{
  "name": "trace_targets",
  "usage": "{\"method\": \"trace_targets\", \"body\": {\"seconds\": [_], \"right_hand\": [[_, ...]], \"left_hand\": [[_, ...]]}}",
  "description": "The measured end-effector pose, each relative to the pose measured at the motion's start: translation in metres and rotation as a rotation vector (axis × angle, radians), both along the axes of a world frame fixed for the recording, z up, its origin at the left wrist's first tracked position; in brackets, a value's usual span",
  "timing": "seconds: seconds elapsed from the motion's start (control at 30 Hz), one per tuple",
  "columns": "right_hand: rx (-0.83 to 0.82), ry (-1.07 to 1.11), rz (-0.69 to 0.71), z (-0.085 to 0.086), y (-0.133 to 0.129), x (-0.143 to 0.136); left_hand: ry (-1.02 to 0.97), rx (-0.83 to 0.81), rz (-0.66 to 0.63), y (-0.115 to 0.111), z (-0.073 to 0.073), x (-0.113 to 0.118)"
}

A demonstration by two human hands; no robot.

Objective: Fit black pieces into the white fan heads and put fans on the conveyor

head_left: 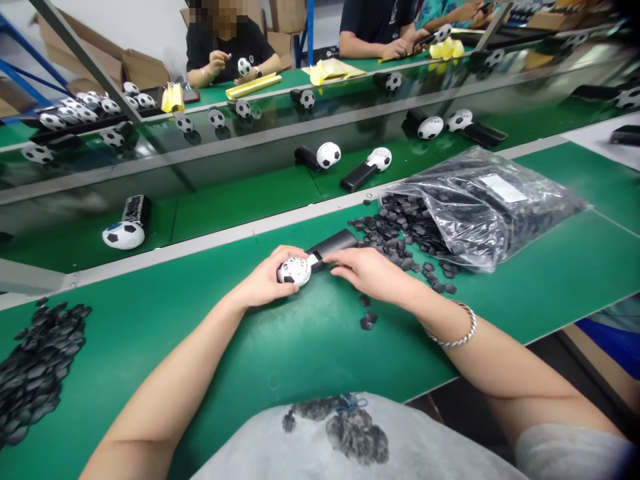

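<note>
Clearly the fan (315, 261) lies on the green bench (310, 347), its ball-shaped head cupped in the closed left hand (270, 277) while the right hand (367, 270) lies half open, fingertips on the black handle. It looks light, rigid, smooth plastic; the grille seems delicate, so the handle and head rim are the safer holds.

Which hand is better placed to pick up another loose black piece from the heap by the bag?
Probably the right hand: it rests beside the spilled black pieces at the plastic bag. The left hand cups the football-shaped fan, farther away.
</note>
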State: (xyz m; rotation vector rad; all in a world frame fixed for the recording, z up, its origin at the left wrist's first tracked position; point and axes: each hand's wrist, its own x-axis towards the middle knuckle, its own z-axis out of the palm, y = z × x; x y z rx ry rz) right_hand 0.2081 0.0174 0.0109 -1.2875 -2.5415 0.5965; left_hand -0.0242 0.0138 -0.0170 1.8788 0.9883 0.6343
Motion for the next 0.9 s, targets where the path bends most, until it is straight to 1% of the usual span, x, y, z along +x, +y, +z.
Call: {"method": "trace_targets", "body": {"seconds": [0.03, 0.1, 0.17, 0.3, 0.43, 0.5, 0.57, 0.7, 0.77, 0.87, 0.9], "right_hand": [[-0.045, 0.103, 0.030, 0.001, -0.001, -0.001], [-0.103, 0.231, 0.061, 0.000, -0.004, -0.004], [-0.074, 0.297, 0.088, -0.002, -0.006, -0.008], [0.128, 0.319, 0.113, -0.007, -0.007, -0.010], [0.137, 0.305, 0.104, -0.010, -0.008, -0.009], [0.126, 0.334, 0.072, -0.010, -0.008, -0.010], [0.091, 0.372, 0.027, -0.010, -0.009, -0.011], [0.023, 0.469, 0.013, -0.011, -0.010, -0.014], [-0.064, 0.526, -0.002, -0.014, -0.009, -0.015], [-0.242, 0.569, -0.006, -0.020, -0.008, -0.017], [-0.265, 0.563, 0.005, -0.023, -0.007, -0.018]], "left_hand": [[-0.002, 0.005, -0.005, 0.001, -0.001, 0.000], [-0.005, 0.009, -0.009, 0.001, -0.002, 0.000], [-0.009, 0.008, -0.005, 0.001, -0.002, 0.000], [-0.006, 0.006, 0.003, 0.000, 0.000, 0.000], [0.001, 0.023, 0.022, -0.002, 0.001, 0.002], [0.018, 0.049, 0.043, -0.003, 0.002, 0.005], [0.031, 0.076, 0.083, -0.005, 0.001, 0.009], [0.049, 0.116, 0.152, -0.007, 0.000, 0.013], [0.060, 0.117, 0.151, -0.008, 0.000, 0.014], [0.081, 0.098, 0.156, -0.008, 0.001, 0.014], [0.089, 0.095, 0.161, -0.008, 0.001, 0.014]]}}
